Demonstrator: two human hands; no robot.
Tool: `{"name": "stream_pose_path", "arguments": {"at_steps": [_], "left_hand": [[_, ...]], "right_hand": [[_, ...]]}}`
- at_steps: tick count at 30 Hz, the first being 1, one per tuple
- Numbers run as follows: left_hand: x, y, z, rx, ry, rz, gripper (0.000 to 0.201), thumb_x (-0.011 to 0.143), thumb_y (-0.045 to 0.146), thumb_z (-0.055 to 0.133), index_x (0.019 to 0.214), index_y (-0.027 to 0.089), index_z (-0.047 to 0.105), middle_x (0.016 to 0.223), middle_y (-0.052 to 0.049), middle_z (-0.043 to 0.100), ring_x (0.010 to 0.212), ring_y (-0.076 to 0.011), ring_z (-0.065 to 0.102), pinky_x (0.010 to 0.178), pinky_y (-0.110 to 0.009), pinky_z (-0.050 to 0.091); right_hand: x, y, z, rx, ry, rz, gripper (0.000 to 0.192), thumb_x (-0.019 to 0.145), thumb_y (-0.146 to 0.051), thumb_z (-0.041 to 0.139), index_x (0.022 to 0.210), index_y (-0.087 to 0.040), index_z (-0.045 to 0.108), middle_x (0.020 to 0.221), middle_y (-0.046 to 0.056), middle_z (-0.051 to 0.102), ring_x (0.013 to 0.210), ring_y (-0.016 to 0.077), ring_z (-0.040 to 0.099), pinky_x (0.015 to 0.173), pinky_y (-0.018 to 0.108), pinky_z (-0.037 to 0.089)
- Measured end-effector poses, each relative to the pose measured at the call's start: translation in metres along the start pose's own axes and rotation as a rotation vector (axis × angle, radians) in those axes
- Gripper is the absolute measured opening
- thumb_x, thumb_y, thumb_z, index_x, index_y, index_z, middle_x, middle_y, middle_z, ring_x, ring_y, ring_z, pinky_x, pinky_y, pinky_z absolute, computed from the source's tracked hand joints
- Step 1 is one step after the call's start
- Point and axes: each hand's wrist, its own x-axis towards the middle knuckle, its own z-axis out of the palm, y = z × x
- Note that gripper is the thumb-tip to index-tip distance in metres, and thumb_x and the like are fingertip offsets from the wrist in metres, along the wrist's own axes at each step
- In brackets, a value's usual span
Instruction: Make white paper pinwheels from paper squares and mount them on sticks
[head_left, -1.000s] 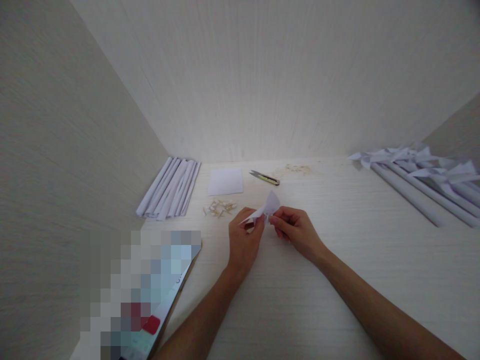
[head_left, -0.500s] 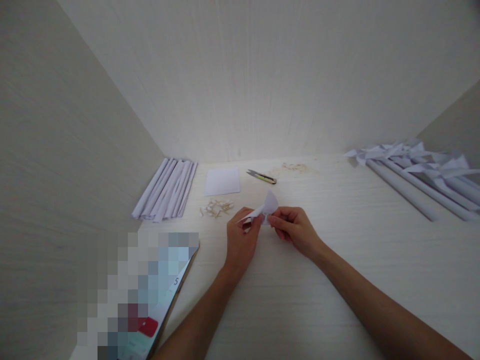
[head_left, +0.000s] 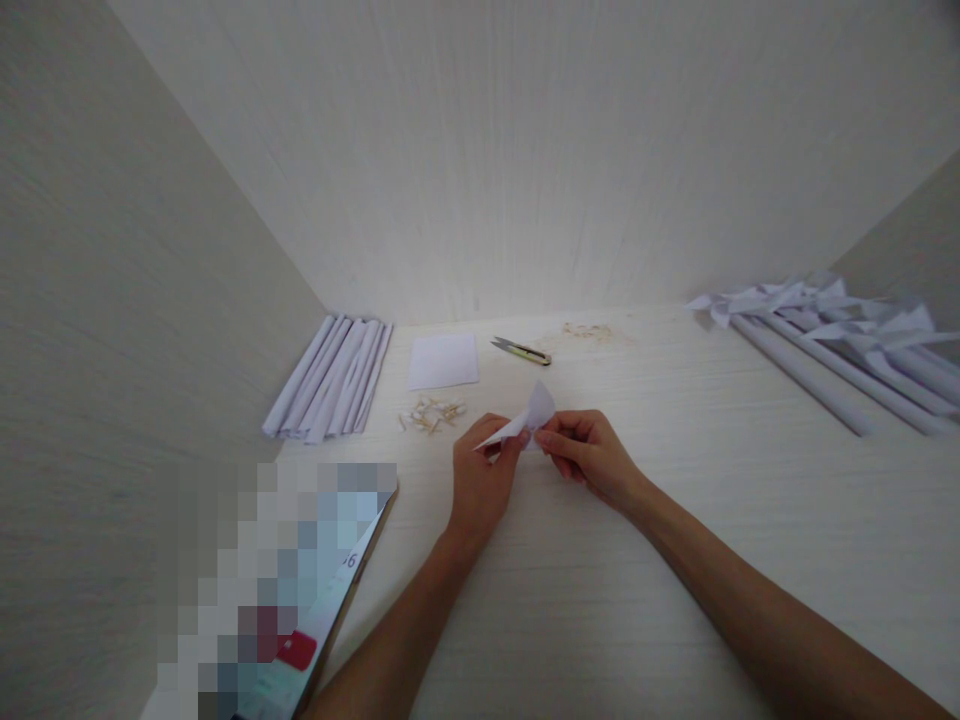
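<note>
Between my hands is a square of white paper [head_left: 538, 403] with its corners curled toward the middle, like a paper pinwheel. My left hand [head_left: 482, 475] is closed, pinching it from the left with the thumb near the centre. From the other side, my right hand [head_left: 592, 452] is closed too, its thumb and fingertips pressed on the paper near the centre. Fingers hide part of the folds. Just beyond my left hand lies a pile of short tan sticks with white tips [head_left: 433, 413], resembling cut cotton swabs.
Thread snips [head_left: 523, 350] and flat white paper [head_left: 443, 361] lie ahead, with small tan scraps [head_left: 589, 331] by the wall. Rolled paper tubes [head_left: 328, 380] lie left. Paper pinwheels [head_left: 889, 330] on paper sticks [head_left: 806, 375] are at right. A phone [head_left: 330, 600] leans at lower left.
My right fingertips have shifted slightly toward the paper's centre, and the curled flap there sits closer in. Both hands keep their hold. A digit on the phone screen has changed.
</note>
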Motion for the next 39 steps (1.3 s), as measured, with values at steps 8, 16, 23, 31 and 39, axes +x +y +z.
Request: {"name": "stream_pose_path", "arguments": {"at_steps": [8, 16, 23, 31, 39], "left_hand": [[0.0005, -0.0030, 0.0016, -0.123, -0.032, -0.099, 0.012, 0.072, 0.024, 0.050, 0.071, 0.015, 0.057, 0.068, 0.001, 0.054, 0.064, -0.0100, 0.051, 0.055, -0.019, 0.042], [0.0003, -0.0032, 0.0023, -0.090, 0.009, -0.068, 0.011, 0.071, 0.022, 0.049, 0.068, 0.014, 0.057, 0.066, 0.001, 0.052, 0.065, -0.0100, 0.050, 0.057, -0.019, 0.043], [0.0006, -0.0013, 0.0030, -0.051, 0.003, -0.039, 0.012, 0.072, 0.023, 0.049, 0.069, 0.014, 0.058, 0.068, 0.000, 0.052, 0.066, -0.0102, 0.051, 0.056, -0.019, 0.042], [-0.0005, 0.0023, 0.0015, -0.060, -0.007, 0.011, 0.011, 0.067, 0.011, 0.046, 0.062, 0.014, 0.054, 0.063, 0.002, 0.049, 0.060, -0.0083, 0.047, 0.052, -0.017, 0.038], [0.0014, 0.0023, 0.0018, -0.019, 0.009, -0.004, 0.011, 0.069, 0.016, 0.049, 0.062, 0.014, 0.056, 0.063, 0.001, 0.050, 0.061, -0.0087, 0.047, 0.051, -0.017, 0.040]], "right_hand": [[0.0013, 0.0027, -0.0009, 0.033, 0.004, -0.034, 0.023, 0.067, -0.030, 0.058, 0.051, -0.015, 0.048, 0.033, -0.007, 0.043, 0.027, 0.0019, 0.028, 0.028, 0.016, 0.017], [0.0013, 0.0003, 0.0002, 0.040, 0.030, -0.032, 0.023, 0.065, -0.031, 0.059, 0.052, -0.014, 0.050, 0.033, -0.007, 0.044, 0.027, 0.0020, 0.030, 0.028, 0.016, 0.019], [0.0016, 0.0011, 0.0004, 0.027, 0.042, -0.037, 0.023, 0.065, -0.030, 0.060, 0.051, -0.014, 0.050, 0.032, -0.007, 0.044, 0.027, 0.0015, 0.029, 0.028, 0.015, 0.018], [0.0016, 0.0005, 0.0021, 0.029, 0.055, -0.028, 0.022, 0.064, -0.027, 0.058, 0.050, -0.015, 0.049, 0.032, -0.007, 0.043, 0.026, 0.0018, 0.028, 0.028, 0.016, 0.017], [0.0020, 0.0034, 0.0017, -0.034, 0.044, -0.039, 0.019, 0.065, -0.029, 0.054, 0.053, -0.015, 0.049, 0.033, -0.007, 0.042, 0.027, 0.0030, 0.028, 0.030, 0.017, 0.018]]}}
